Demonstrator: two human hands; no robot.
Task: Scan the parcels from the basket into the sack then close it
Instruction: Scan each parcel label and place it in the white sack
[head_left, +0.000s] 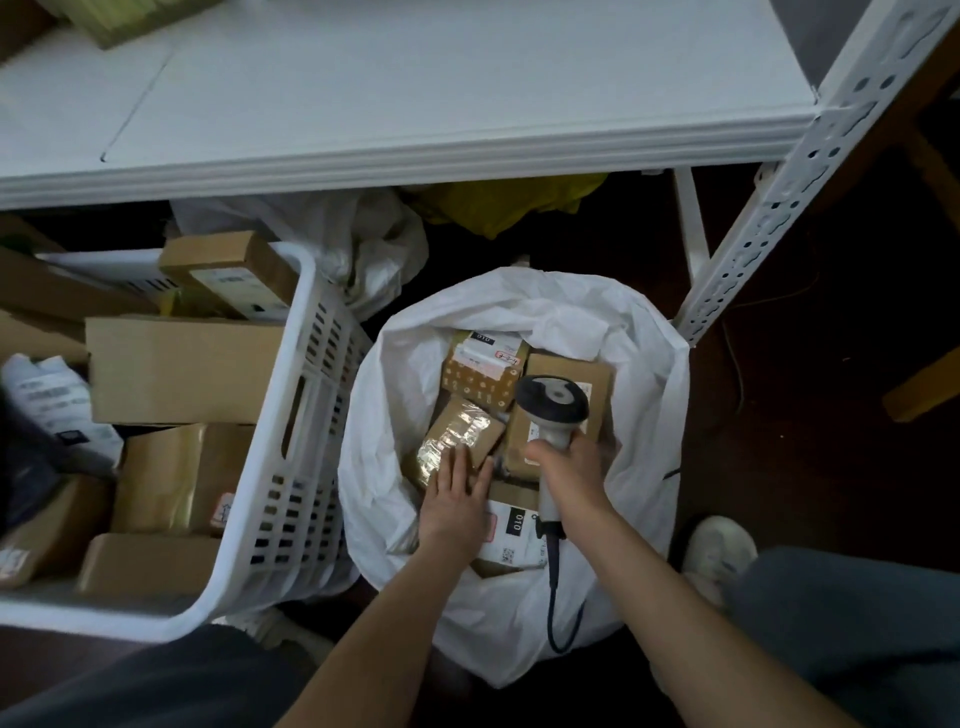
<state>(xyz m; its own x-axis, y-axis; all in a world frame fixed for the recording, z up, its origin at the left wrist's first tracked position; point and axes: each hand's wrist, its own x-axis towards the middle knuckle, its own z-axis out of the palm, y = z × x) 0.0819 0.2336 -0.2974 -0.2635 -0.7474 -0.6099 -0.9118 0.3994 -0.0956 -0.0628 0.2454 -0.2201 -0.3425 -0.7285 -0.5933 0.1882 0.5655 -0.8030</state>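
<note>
nearest, a white shoe (719, 545) is seen on the dark floor (805, 389) beside the white sack (644, 395), whose mouth is spread wide. the left hand (457, 512) is laid flat, fingers straight and slightly spread, on a tape-wrapped parcel (460, 434) inside the sack. the right hand (569, 467) is wrapped round the handle of a grey scanner (553, 410), whose head is held over the parcels; its dark cable (554, 577) is hung over the sack's near rim. a labelled parcel (511, 535) is seen between the wrists, and a patterned box (480, 374) and a plain brown box (566, 364) are lodged farther in. to the left, a white basket (306, 447) is filled with cardboard parcels, a large carton (182, 369) among them. beyond, a white shelf (415, 104) is set above a yellow bag (509, 202).
</note>
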